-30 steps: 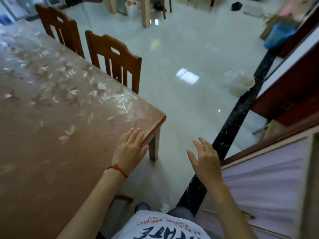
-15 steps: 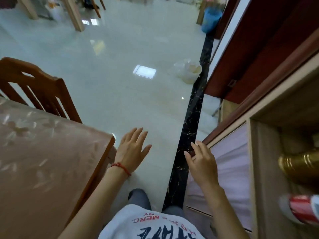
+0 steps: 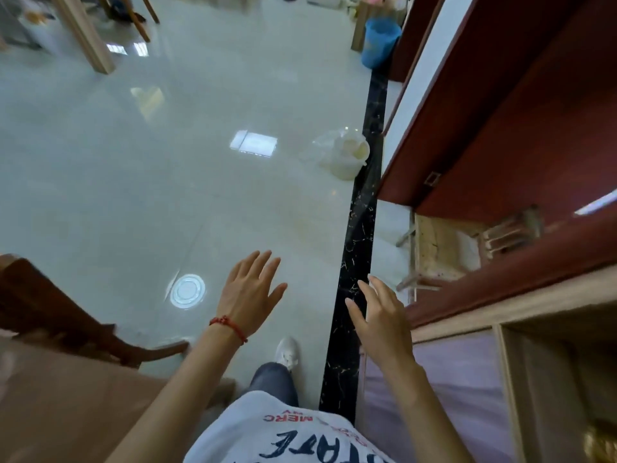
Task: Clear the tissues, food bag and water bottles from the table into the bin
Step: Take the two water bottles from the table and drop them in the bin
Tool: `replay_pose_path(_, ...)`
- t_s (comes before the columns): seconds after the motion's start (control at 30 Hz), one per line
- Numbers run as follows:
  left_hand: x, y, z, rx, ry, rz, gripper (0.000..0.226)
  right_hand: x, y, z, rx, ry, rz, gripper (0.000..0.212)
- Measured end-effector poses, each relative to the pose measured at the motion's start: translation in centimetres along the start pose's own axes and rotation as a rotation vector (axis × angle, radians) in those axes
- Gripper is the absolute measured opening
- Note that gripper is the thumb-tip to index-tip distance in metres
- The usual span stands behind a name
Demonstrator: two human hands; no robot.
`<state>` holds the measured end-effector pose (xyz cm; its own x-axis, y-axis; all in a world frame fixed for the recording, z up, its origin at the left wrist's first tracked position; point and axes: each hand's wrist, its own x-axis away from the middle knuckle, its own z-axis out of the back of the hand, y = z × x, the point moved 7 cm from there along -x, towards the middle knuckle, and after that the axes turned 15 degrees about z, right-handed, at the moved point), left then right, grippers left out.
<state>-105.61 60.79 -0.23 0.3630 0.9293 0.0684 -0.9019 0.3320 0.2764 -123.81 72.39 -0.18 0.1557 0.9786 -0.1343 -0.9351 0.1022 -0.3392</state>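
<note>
Both hands spread and empty: left hand (image 3: 248,292) with red bracelet (image 3: 229,325), right hand (image 3: 380,312) over the black floor strip (image 3: 359,228). Desk (image 3: 66,406) corner at my lower left, chair (image 3: 50,309) just behind it. Cabinet (image 3: 484,379) close on the right. Ahead, a white bin (image 3: 347,155) with a clear liner sits on the floor beside the strip; contents not readable. Blue bucket (image 3: 380,41) farther back by the wall.

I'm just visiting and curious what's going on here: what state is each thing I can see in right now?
Left hand: open, empty, fingers spread.
Right hand: open, empty.
Plastic bag: on the floor, by the dark strip, crumpled.
Blue bin: upright, far end of the room; contents not visible.
Chair: upright, beside the table.
</note>
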Motion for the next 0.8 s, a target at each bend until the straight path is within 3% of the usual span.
replay_pose_path(0.4,-17.4,-0.9,2.5,-0.044,0.004,0.085,0.070,-18.9,3.9,-0.5,0.070,0.009,0.053,0.052)
replay_pose_path(0.8,-29.5,-2.1,3.3,0.017,0.081,0.408,0.069,-38.2,6.4,-1.7,0.115,-0.090,0.386,0.049)
